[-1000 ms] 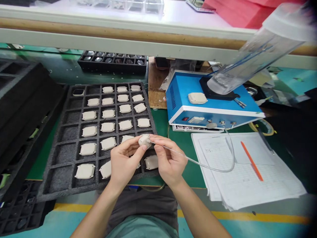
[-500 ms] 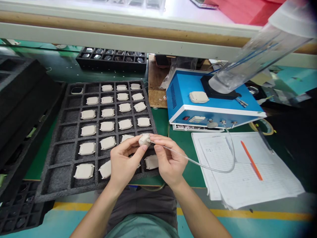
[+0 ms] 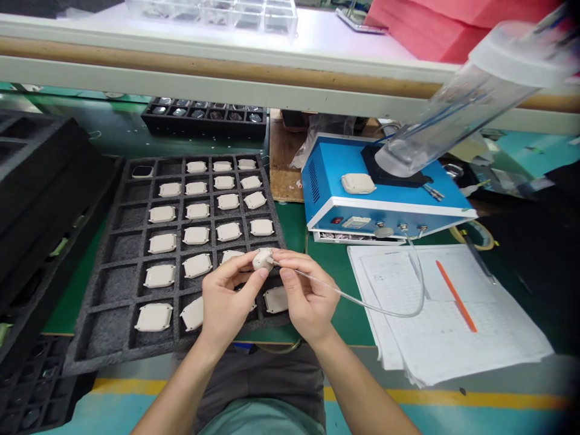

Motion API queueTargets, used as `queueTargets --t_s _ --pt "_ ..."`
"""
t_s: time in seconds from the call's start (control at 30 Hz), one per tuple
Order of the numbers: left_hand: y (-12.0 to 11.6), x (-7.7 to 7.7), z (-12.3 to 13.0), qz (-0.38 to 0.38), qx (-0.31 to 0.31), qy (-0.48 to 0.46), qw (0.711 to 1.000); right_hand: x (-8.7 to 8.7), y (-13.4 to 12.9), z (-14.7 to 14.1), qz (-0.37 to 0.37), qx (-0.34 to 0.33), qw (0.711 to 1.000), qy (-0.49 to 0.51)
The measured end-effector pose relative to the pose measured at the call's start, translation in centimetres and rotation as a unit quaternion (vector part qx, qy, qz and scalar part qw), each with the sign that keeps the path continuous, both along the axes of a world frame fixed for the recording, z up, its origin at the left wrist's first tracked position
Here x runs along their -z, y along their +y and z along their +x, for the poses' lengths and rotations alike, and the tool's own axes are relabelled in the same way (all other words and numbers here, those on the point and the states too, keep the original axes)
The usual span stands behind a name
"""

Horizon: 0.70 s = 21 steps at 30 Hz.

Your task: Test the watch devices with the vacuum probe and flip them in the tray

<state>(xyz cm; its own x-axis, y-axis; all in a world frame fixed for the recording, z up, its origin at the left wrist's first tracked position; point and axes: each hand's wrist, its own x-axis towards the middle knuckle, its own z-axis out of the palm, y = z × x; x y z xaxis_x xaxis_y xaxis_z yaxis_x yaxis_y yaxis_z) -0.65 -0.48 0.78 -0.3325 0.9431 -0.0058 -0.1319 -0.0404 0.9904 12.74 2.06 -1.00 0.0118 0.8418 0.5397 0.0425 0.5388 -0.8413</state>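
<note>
My left hand (image 3: 230, 296) pinches a small beige watch-shaped case (image 3: 263, 259) on edge above the lower right part of a dark foam tray (image 3: 111, 314). Thumb and fingers of my right hand (image 3: 312, 296) are closed on the end of a clear thin tube (image 3: 362, 304), whose tip is at the case's right side. The tube curves back to the front of a blue box (image 3: 335, 160). Many similar beige cases (image 3: 154, 317) lie in the tray's compartments. Another beige case (image 3: 357, 183) rests on top of the blue box.
Papers (image 3: 471, 350) with an orange pen (image 3: 455, 296) lie at the right. Stacked dark foam trays (image 3: 45, 175) stand at the left. A clear cylinder (image 3: 457, 109) leans over the blue box. A shelf edge (image 3: 226, 78) crosses the back, above a small black tray (image 3: 203, 125).
The camera view has shifted slightly, so the bench appears a little lower. My right hand and the tube end have drawn slightly nearer my left hand; both hands keep their hold.
</note>
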Motion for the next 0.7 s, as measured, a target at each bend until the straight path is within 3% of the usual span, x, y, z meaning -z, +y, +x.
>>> queueTargets --t_s 0.7 --pt "0.34 0.52 -0.31 0.021 -0.006 0.032 0.999 -0.21 0.67 -0.31 0.021 0.009 1.000 0.000"
